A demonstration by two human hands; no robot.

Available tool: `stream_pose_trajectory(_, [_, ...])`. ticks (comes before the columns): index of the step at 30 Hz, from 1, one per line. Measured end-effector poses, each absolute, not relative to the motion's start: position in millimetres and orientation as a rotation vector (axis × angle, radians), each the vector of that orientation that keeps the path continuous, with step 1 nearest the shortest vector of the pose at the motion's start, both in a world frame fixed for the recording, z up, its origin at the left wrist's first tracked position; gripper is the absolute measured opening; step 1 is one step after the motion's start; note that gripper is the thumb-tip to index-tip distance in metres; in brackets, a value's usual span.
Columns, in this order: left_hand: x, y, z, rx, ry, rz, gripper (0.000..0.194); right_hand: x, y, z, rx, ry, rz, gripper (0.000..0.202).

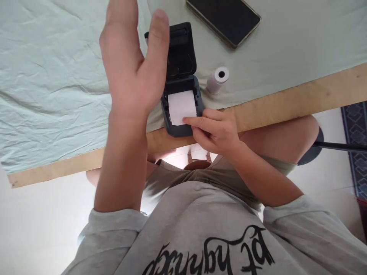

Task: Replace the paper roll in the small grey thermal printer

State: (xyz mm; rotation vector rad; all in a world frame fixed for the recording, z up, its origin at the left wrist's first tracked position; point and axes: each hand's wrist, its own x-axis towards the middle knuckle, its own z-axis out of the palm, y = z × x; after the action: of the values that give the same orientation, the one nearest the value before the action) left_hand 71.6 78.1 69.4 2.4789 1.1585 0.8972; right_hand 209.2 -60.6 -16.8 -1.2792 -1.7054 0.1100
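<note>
A small dark grey printer point(182, 76) stands near the table's front edge with its lid flipped open. White paper point(181, 106) lies in its tray. My right hand point(213, 130) rests at the printer's front right corner, its index finger pressing on the lower edge of the paper. My left hand point(134, 65) is raised above the table just left of the printer, fingers apart, thumb up, holding nothing. It hides part of the printer's left side.
A spare white paper roll point(218, 80) lies right of the printer. A black phone point(223, 21) lies face up farther back. A pale green cloth point(51, 84) covers the table, leaving a wooden edge point(286, 103) bare.
</note>
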Motion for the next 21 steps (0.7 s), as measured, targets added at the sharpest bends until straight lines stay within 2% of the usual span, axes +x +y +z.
stream_pose_trajectory(3, [74.1, 81.5, 75.1, 2.467, 1.202, 0.798, 0.036, 209.1, -60.2, -18.0, -1.291, -1.693, 0.086, 0.031])
stream_pose_trajectory(4, [70.5, 81.4, 74.2, 2.469, 1.219, 0.870, 0.041, 209.1, -60.3, -18.4, -1.294, -1.692, 0.088, 0.032])
stream_pose_trajectory(8, [49.5, 79.6, 69.4, 2.458, 1.010, 0.773, 0.055, 209.0, -60.7, -19.3, -1.286, -1.686, 0.090, 0.032])
stream_pose_trajectory(14, [73.8, 70.3, 73.6, 2.393, 1.160, 0.870, 0.028, 208.9, -61.5, -19.0, -1.270, -1.671, 0.130, 0.030])
stream_pose_trajectory(17, [102.2, 71.3, 73.7, 2.449, 1.293, 0.583, 0.020, 209.6, -61.9, -18.9, -1.267, -1.674, 0.162, 0.032])
stream_pose_trajectory(21, [124.9, 72.0, 67.6, 2.370, 1.560, -0.068, 0.050, 210.9, -62.2, -18.0, -1.271, -1.691, 0.176, 0.031])
